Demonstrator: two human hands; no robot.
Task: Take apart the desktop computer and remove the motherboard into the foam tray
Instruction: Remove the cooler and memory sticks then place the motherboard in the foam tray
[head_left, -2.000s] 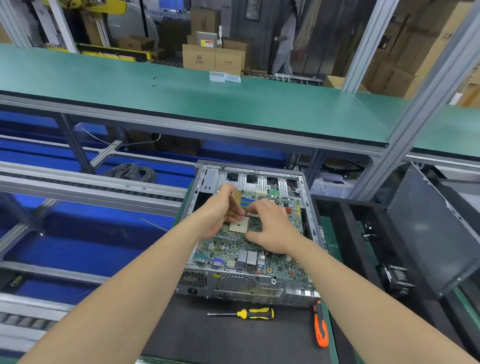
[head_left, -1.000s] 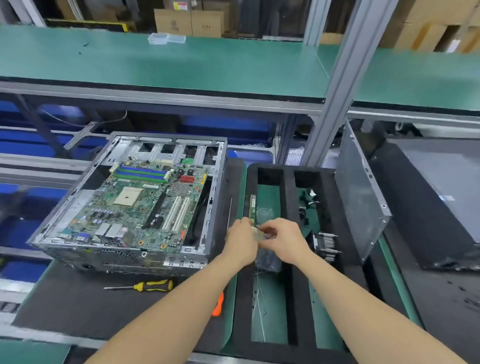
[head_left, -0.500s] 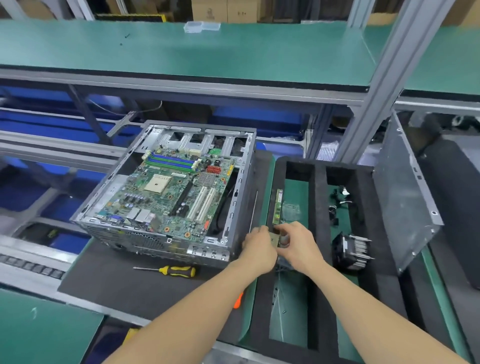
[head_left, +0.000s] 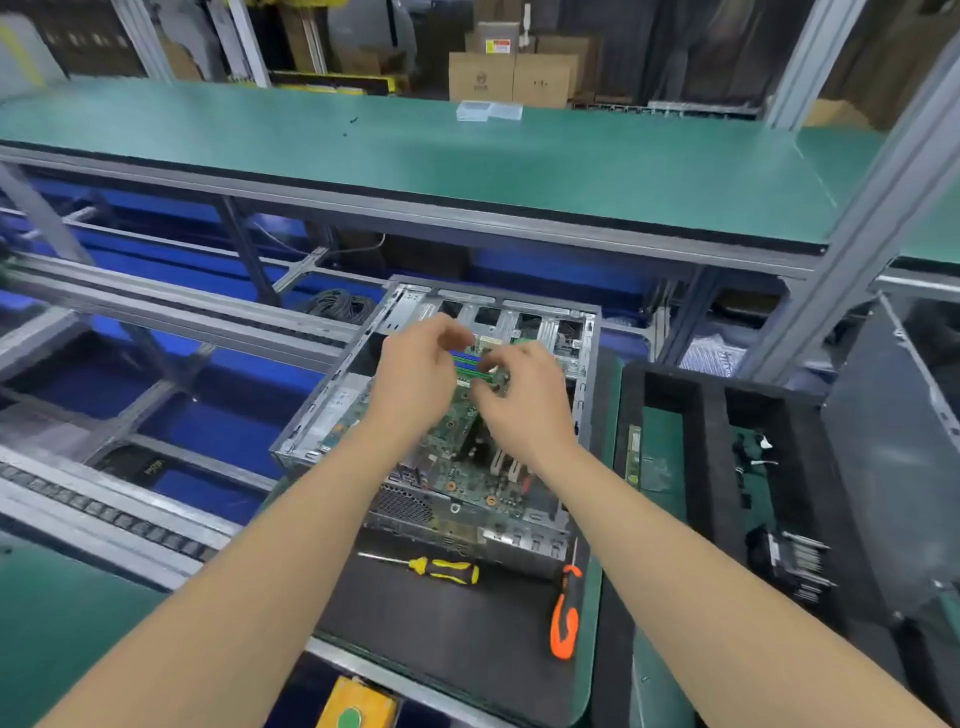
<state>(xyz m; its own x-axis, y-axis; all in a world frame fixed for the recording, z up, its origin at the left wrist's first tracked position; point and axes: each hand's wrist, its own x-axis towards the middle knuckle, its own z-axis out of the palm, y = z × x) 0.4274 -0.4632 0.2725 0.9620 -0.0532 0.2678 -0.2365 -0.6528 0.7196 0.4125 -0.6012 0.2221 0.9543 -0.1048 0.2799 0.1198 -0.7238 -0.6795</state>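
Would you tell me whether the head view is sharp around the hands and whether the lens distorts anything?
Head view: left hand and right hand are motion-blurred over the motherboard; the yellow screwdriver reads sharper; the wide lens splays the frame posts outward; lighting even, no harsh glare.

Nothing in view could be read with any certainty. A brown cardboard box (head_left: 480, 78) behind the long green shelf (head_left: 467, 171) bore a round printed mark, too small to make out. A yellow-and-white label (head_left: 501, 45) on the carton stacked above it was blurred. A pale sticker (head_left: 338, 402) on the floor of the open grey metal computer case (head_left: 498, 540) showed only smudged lines. A small dark plate (head_left: 153, 466) below the conveyor rail carried faint yellowish characters, illegible.
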